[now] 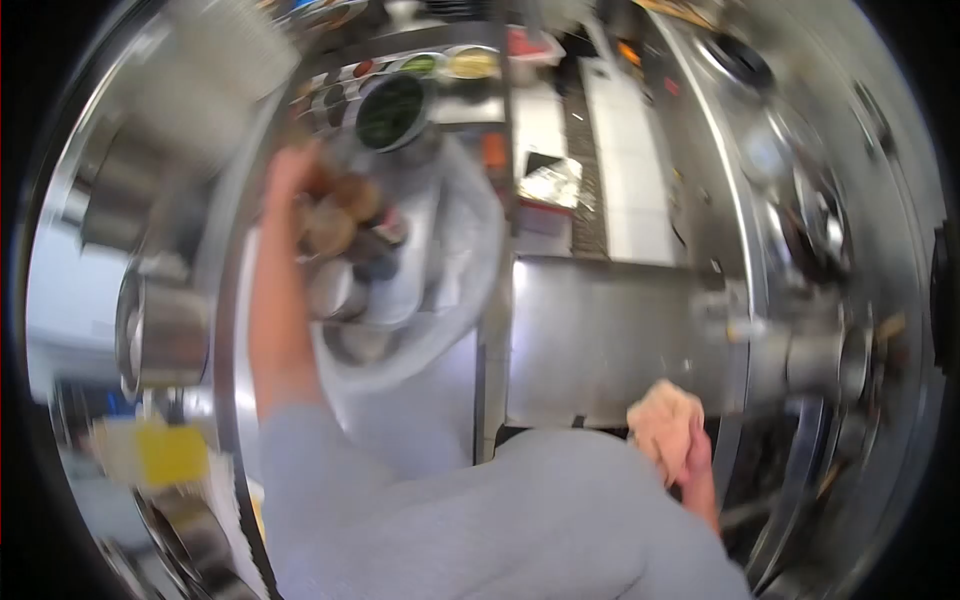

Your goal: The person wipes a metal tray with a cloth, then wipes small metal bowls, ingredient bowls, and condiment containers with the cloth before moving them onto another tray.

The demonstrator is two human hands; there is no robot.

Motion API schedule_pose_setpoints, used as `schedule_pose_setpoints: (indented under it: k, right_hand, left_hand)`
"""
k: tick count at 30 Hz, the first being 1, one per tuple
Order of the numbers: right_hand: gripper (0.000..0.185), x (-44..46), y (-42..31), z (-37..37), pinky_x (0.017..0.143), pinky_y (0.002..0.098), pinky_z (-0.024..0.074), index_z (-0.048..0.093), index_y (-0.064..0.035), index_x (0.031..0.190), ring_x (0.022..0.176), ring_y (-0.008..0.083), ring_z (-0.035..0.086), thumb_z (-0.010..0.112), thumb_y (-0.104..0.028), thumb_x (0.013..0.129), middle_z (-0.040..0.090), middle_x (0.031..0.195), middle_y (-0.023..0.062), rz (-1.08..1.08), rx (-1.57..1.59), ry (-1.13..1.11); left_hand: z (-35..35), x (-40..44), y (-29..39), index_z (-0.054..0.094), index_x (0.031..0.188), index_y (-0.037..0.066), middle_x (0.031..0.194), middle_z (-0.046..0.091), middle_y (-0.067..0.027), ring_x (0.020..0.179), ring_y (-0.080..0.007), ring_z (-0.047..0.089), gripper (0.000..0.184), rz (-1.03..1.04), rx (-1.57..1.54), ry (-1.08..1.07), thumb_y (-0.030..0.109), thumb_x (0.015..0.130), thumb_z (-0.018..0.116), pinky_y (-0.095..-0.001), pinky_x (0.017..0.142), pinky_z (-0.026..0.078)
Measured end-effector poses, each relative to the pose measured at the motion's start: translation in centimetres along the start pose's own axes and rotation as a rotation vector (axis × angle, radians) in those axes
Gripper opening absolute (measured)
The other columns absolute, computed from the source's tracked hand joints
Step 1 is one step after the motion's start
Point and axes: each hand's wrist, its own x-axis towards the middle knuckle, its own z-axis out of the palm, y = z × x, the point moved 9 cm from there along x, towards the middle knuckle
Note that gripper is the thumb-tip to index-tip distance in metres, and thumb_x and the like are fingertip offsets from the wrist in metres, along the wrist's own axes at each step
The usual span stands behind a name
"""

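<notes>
My left arm reaches forward over a metal tray (405, 300) of jars and small containers. My left hand (295, 170) is at the tray's far left side, beside brownish round-topped jars (330, 228). Motion blur hides its fingers, so whether it holds one cannot be told. Close by stands a metal pot (392, 112) with dark green contents. Low on the right, near my body, my right hand (700, 458) is closed around a crumpled pale peach cloth (662, 425).
Small tubs of toppings (470, 64) line the far left counter. A bare steel surface (620, 330) lies ahead, with crumpled foil (552, 183) beyond it. Pans (815, 225) sit along the right. A stockpot (170, 335) and a yellow cloth (170, 452) are at the left.
</notes>
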Motion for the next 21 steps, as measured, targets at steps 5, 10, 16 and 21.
schedule_pose_setpoints:
  k: [5, 10, 16, 21]
  right_hand:
    - [0.066, -0.4, -0.4, -4.3, 0.114, 0.0484, 0.0461, 0.040, -0.0003, 0.152, 0.133, 0.0347, 0.057, 0.051, -0.047, 0.107, 0.055, 0.146, 0.0200, 0.009, 0.071, 0.173]
    - [0.063, -0.8, -0.2, -6.4, 0.110, 0.0464, 0.0501, 0.045, -0.0002, 0.148, 0.127, 0.0324, 0.062, 0.055, -0.046, 0.106, 0.058, 0.141, 0.0184, 0.104, 0.113, 0.139]
    - [0.062, -3.5, -2.7, -10.0, 0.108, 0.0474, 0.0511, 0.045, -0.0003, 0.148, 0.127, 0.0316, 0.061, 0.057, -0.044, 0.106, 0.059, 0.140, 0.0179, -0.004, 0.147, 0.126]
    - [0.060, -9.9, -4.6, -18.0, 0.109, 0.0487, 0.0500, 0.045, -0.0026, 0.149, 0.129, 0.0320, 0.060, 0.058, -0.042, 0.106, 0.059, 0.141, 0.0175, -0.122, 0.203, 0.274]
  left_hand:
    - [-3.3, -11.4, 7.4, 0.046, 0.152, 0.001, 0.149, 0.053, -0.0149, 0.137, -0.0250, 0.049, 0.069, 0.369, -0.450, -0.132, 0.053, 0.107, 0.049, -0.0370, 0.114, 0.037]
    - [-6.1, -21.7, 18.2, 0.056, 0.143, 0.001, 0.141, 0.059, -0.0184, 0.132, -0.0265, 0.055, 0.048, 0.646, -0.078, 0.164, 0.035, 0.108, 0.055, -0.0362, 0.111, 0.040]
    - [5.9, -40.5, 40.8, 0.072, 0.116, 0.002, 0.103, 0.074, -0.0103, 0.096, -0.0183, 0.069, 0.022, 0.980, -0.493, -0.237, 0.009, 0.095, 0.072, -0.0322, 0.086, 0.054]
    - [34.4, -54.7, 54.9, 0.057, 0.132, -0.002, 0.120, 0.069, -0.0177, 0.112, -0.0276, 0.069, 0.059, 0.921, -0.591, -0.956, 0.016, 0.082, 0.084, -0.0390, 0.098, 0.055]
